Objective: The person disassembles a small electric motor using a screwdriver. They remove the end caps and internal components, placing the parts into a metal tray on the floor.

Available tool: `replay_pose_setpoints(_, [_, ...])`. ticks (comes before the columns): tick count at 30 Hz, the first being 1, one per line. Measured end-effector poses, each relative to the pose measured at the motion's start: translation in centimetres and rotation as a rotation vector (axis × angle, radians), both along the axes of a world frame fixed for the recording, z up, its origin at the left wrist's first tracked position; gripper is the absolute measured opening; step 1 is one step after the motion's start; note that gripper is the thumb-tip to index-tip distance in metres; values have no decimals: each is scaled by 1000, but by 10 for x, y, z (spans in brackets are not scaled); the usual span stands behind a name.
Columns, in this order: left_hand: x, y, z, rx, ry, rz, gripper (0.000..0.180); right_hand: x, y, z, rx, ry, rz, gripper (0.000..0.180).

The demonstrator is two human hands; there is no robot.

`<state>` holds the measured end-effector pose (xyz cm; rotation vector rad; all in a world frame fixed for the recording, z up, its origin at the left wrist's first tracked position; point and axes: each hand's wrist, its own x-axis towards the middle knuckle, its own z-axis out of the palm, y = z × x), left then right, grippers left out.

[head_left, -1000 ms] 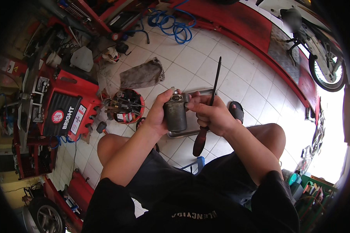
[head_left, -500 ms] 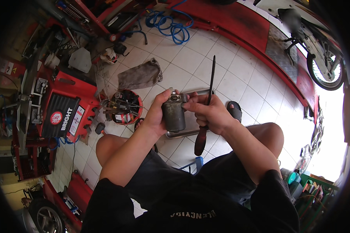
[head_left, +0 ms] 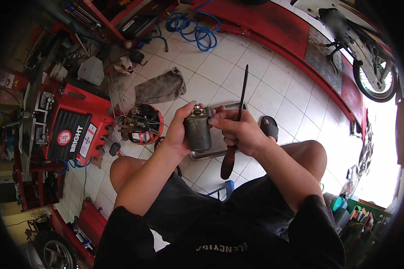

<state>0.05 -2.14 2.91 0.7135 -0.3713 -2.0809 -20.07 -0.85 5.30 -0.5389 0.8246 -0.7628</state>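
My left hand (head_left: 178,132) is wrapped round a dark, worn metal canister-shaped part (head_left: 198,134) with a metal fitting and small screws at its top. The part is held nearly upright between my knees. A long screwdriver (head_left: 243,85) with a dark reddish handle is gripped in my right hand (head_left: 243,132), its tip pointing away from me and its handle hanging below the fist. The right thumb and forefinger touch the upper right side of the metal part. Beneath both hands lies a shallow metal tray (head_left: 205,154) on the floor, partly hidden.
Left of the tray stands a red round tub (head_left: 159,132) full of tools. Beyond it lies a stained grey cloth (head_left: 160,86). A coiled blue hose (head_left: 197,33) is farther off. A red machine (head_left: 78,123) stands left, and a motorcycle (head_left: 368,54) stands by a red ramp (head_left: 278,31) right.
The metal part and both hands have shifted slightly left, and the screwdriver's handle end has moved slightly left with them. Both grips stay the same.
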Motion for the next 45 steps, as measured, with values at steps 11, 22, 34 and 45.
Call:
replay_pose_setpoints(11, [0, -1, -4, -13, -36, 12, 45, 2, 1, 1, -31, 26, 5, 16])
replay_pose_setpoints(22, [-3, 0, -2, 19, 8, 10, 41, 2, 3, -3, -56, 51, -3, 17])
replay_pose_setpoints(34, [8, -22, 25, 52, 164, 227, 60, -17, -28, -55, 55, 87, -138, 15])
replay_pose_setpoints(45, [35, -45, 17, 80, 61, 444, 61, 23, 34, -368, 614, 775, -98, 25])
